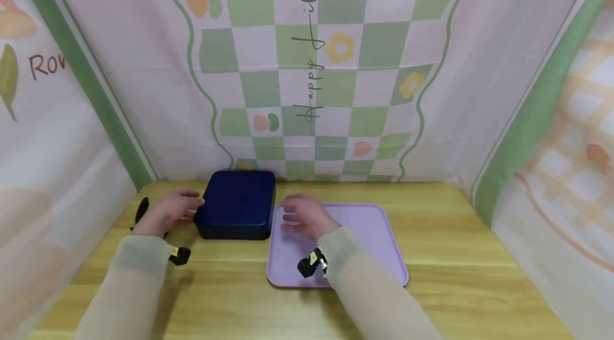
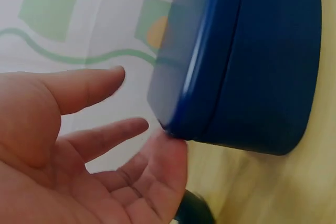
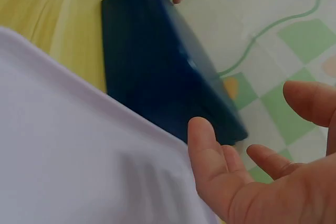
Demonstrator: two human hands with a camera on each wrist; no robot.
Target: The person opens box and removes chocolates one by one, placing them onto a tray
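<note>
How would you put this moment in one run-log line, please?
left hand: beside navy box, holding nothing | right hand: over lilac tray, holding nothing | box: closed, on wooden table | tray: on table, beside box

We look forward and down from the head; both wrist views, much nearer, share the blue box (image 2: 268, 72).

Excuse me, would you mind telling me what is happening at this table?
A person's left hand is at the left side of a closed dark blue box, perhaps touching it, while the right hand is by the box's right side, above a lilac tray. Neither hand grips the box, which stands on a wooden table.
</note>
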